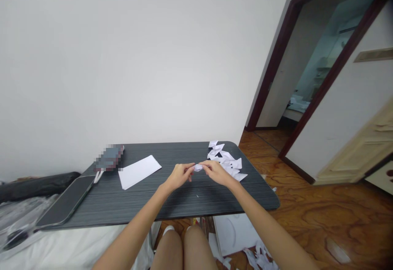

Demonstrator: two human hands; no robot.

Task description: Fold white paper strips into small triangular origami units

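Both hands meet over the middle of the dark wood-grain table [172, 204]. My left hand [181, 174] and my right hand [215, 171] each pinch an end of a small folded white paper piece [198, 167], held just above the tabletop. To the right of my right hand lies a pile of several small folded white paper pieces [226, 160]. A flat white paper sheet [139, 171] lies to the left of my left hand.
A dark phone or tablet [67, 201] rests at the table's left edge, with a blurred dark object [109, 157] and white scissor-like handles [98, 175] behind it. Paper scraps [245, 245] litter the wooden floor under the table. An open doorway [310, 81] stands at right.
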